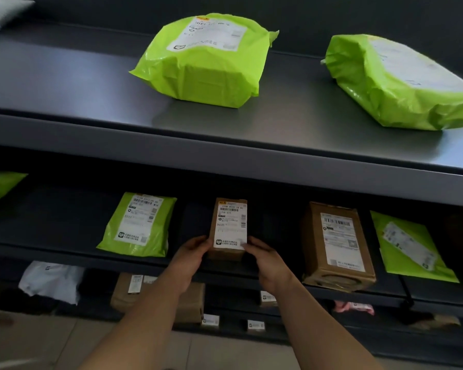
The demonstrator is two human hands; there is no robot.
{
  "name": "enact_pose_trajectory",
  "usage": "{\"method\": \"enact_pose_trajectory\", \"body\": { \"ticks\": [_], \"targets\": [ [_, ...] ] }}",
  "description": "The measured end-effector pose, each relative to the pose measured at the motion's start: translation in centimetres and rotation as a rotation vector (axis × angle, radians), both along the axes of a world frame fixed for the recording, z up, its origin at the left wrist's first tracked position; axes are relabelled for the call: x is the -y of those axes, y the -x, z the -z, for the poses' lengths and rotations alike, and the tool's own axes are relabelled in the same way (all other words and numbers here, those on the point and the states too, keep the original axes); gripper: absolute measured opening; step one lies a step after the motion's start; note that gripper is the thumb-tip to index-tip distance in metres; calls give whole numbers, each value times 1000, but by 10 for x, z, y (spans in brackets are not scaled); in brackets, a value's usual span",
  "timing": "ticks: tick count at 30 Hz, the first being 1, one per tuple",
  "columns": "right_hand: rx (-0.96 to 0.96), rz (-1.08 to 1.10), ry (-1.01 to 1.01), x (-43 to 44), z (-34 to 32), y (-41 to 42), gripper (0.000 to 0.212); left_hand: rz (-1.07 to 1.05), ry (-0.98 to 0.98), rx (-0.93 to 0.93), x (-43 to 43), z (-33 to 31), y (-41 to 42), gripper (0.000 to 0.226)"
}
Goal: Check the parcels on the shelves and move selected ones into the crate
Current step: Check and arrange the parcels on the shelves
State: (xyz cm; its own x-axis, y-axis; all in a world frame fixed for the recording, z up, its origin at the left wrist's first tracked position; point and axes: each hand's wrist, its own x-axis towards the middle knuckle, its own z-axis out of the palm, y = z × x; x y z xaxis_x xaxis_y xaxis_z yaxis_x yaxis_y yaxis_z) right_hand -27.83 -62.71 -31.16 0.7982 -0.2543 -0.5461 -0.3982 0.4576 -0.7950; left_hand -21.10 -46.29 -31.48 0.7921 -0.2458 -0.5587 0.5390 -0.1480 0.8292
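Note:
A small brown cardboard box (229, 225) with a white shipping label lies on the middle shelf (64, 252). My left hand (191, 253) grips its near left corner and my right hand (265, 256) grips its near right corner, fingers curled round the box's front end. A green mailer bag (138, 225) lies to its left and a larger brown box (337, 244) to its right. No crate is in view.
The top shelf (225, 126) carries two bulky green bags (206, 60) (401, 81). Another green bag (409, 249) lies at the middle shelf's right end. Lower shelves hold a white bag (51, 280), a brown parcel (190, 303) and small labelled items. Tiled floor lies below.

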Motion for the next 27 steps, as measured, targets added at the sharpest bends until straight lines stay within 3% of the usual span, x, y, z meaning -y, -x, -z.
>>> {"method": "enact_pose_trajectory", "body": {
  "ticks": [5,10,15,18,21,24,27],
  "targets": [
    [-21,91,54,2,-15,5,38,-67,-46,3,0,-4,1,39],
    [59,123,215,15,-42,22,34,-170,-106,240,16,-28,10,49],
    [114,307,431,56,-83,47,26,-55,-68,390,64,-59,18,39],
    [77,523,596,91,-99,66,25,90,-10,325,96,-71,29,44],
    [4,613,558,120,-99,91,15,257,48,124,122,-76,45,58],
    [-78,611,448,142,-86,109,36,373,34,-75,143,-73,59,73],
    [-142,555,364,154,-68,114,51,418,20,-148,163,-63,70,76]
  ]
}}
